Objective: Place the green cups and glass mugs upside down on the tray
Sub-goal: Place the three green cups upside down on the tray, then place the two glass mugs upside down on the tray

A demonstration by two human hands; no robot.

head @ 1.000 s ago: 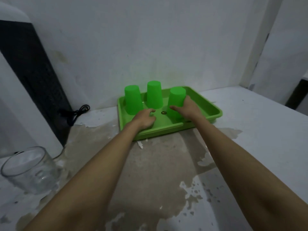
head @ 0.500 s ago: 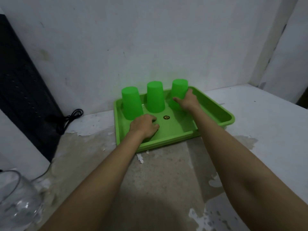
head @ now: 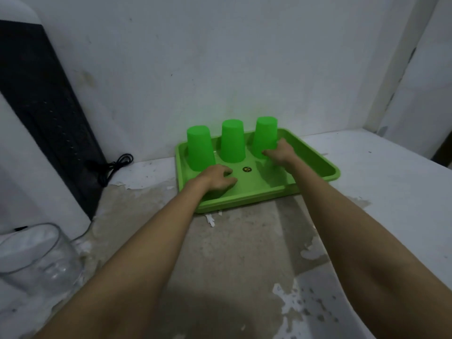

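A: Green plastic tray (head: pixel 315 160) sits at back of counter (head: pixel 381 192), against white wall (head: pixel 220 57). 3 green cups in it, all upside down, in a row along far side: left cup (head: pixel 199 148), middle cup (head: pixel 233 140), right cup (head: pixel 265 137).

B: Hands?

A: Right hand (head: pixel 281 154) wraps base of right cup, fingers closed round it. Left hand (head: pixel 217 178) lies on tray floor near front edge, fingers loosely curled, gripping nothing.

B: Surface?

A: Counter paint peeled off mid-area, bare grey patch, white flakes round it. Black panel (head: pixel 41 113) leans at left w/ black cable (head: pixel 110 166) coiled at its foot.

B: Glass mugs?

A: One glass vessel (head: pixel 36 255) at near left, upright on counter, well apart from tray. Handle not visible, so can't confirm it's a mug.
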